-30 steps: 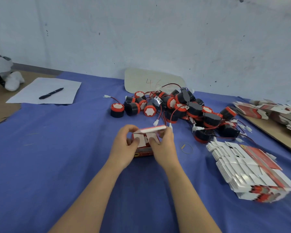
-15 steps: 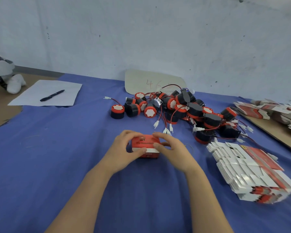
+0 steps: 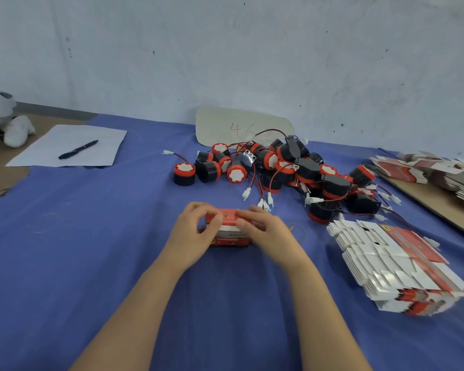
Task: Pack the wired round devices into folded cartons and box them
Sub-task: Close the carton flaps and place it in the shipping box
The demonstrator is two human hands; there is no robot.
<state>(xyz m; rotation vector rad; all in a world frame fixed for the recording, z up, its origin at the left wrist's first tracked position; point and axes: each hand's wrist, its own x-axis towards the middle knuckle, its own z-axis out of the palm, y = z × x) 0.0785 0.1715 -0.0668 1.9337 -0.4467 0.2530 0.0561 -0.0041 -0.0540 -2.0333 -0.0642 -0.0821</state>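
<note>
A small red and white carton (image 3: 229,235) stands on the blue cloth at the centre, its lid folded down. My left hand (image 3: 196,232) grips its left end with the thumb on top. My right hand (image 3: 268,231) holds the right end, fingers curled over the lid. Behind them lies a heap of black and red round devices (image 3: 281,170) with red and black wires and white plugs. One device (image 3: 184,174) stands apart at the heap's left. A stack of flat unfolded cartons (image 3: 397,266) lies to the right.
White paper (image 3: 65,145) with a black pen (image 3: 78,149) lies at the far left. A pale card marked with red digits (image 3: 241,127) leans on the wall. More flat cartons (image 3: 429,170) sit on a brown board at right. A rubber band (image 3: 298,231) lies beside my right hand.
A second ago the carton's white lid flap stood open between my fingers. It has been folded down, and both hands now close over the carton's top.
</note>
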